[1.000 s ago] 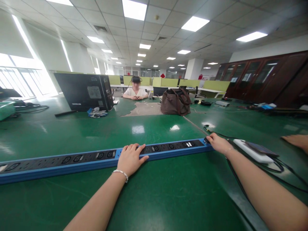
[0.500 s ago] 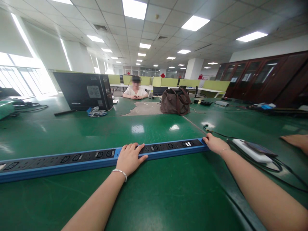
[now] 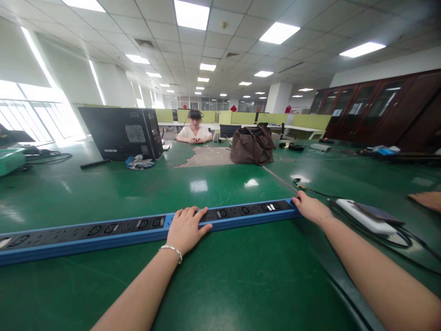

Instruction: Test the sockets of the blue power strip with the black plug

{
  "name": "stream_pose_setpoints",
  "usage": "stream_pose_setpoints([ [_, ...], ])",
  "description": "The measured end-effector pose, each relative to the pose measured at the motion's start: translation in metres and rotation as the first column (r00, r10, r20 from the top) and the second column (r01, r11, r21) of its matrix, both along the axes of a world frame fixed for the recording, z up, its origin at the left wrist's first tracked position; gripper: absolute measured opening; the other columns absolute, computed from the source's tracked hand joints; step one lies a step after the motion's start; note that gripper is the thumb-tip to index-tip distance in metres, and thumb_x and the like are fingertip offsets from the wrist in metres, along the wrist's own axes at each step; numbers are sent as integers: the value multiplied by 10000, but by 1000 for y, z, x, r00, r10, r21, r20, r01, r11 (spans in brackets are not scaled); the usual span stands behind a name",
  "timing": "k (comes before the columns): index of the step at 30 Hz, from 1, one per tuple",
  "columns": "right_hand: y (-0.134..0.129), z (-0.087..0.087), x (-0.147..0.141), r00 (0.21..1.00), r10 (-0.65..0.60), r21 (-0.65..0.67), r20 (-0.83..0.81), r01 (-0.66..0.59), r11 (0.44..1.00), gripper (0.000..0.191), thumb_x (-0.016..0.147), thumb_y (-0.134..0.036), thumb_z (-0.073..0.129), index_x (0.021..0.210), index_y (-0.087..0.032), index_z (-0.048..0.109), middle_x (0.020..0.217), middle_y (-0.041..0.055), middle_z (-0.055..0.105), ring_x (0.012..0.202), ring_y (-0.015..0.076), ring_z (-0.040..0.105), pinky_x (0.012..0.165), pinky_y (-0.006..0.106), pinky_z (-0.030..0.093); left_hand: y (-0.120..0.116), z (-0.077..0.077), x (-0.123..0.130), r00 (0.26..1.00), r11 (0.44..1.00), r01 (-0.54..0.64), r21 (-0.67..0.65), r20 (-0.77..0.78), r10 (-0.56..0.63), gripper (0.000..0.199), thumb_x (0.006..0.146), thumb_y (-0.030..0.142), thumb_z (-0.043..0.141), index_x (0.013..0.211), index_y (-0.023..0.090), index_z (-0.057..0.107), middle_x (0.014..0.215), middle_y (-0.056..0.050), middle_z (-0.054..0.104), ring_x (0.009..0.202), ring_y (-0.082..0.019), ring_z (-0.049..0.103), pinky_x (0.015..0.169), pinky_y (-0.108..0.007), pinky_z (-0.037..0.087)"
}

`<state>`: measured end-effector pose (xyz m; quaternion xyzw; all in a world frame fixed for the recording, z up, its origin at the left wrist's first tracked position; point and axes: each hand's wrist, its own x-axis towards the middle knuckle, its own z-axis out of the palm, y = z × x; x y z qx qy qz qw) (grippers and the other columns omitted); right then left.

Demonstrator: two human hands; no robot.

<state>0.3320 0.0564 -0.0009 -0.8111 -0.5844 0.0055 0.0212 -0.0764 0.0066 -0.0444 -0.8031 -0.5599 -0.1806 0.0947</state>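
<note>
A long, thin power strip with a blue shell and a black top [image 3: 151,225] lies across the table, close to the person. It is straight and smooth, with many little plug holes in a row. The left hand [image 3: 186,228] lies over its middle, fingers bent across the top and thumb spread along the near edge; I cannot tell if it squeezes. A shiny silver bracelet [image 3: 172,250] circles that wrist. The right hand [image 3: 312,209] curls at the strip's right end, but some fingers are hidden, so I cannot tell how they grip.

The shiny green table top [image 3: 223,280] has a rough-edged grey patch [image 3: 210,156]. Near the right arm is a smooth white block [image 3: 361,219] with black cords. Farther off stand a black metal computer box [image 3: 119,133] and crumpled grey-and-blue cloth gloves [image 3: 139,162]. A person in a white top [image 3: 193,133] sits across. Dark brown wooden cupboards [image 3: 365,108] with glass doors line the right side.

The soft brown checked bag [image 3: 246,149] has something black at its top. A green plastic bin [image 3: 12,161] sits far left; its inside is hard to see.
</note>
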Motion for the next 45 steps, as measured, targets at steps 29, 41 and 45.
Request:
stream_pose_setpoints([
  [29,2,-8,5,1000,9,21,-12,-9,1000,410,873,-455,218,1031,-179,478,924,146,637,849,262,609,705,348,414,0,1,1,1000,1000,7,1,-10,-7,506,819,546,403,1245,284,487,1159,-59,566,1074,-233,492,944,-397,312],
  [41,-2,-2,-3,995,-17,60,103,11,998,499,853,-455,318,1031,-46,542,1050,252,587,987,310,572,800,390,417,0,2,1,1000,1000,-2,-15,-6,2,513,819,542,406,1254,279,478,1172,-62,561,1081,-229,485,951,-385,300],
  [45,1,7,7,993,40,-41,115,-36,999,476,832,-458,373,996,-57,570,990,229,624,913,294,604,746,360,436,-1,3,1,1000,1000,-1,-20,-3,1,509,823,543,397,1254,284,477,1176,-62,557,1080,-235,483,939,-389,308],
])
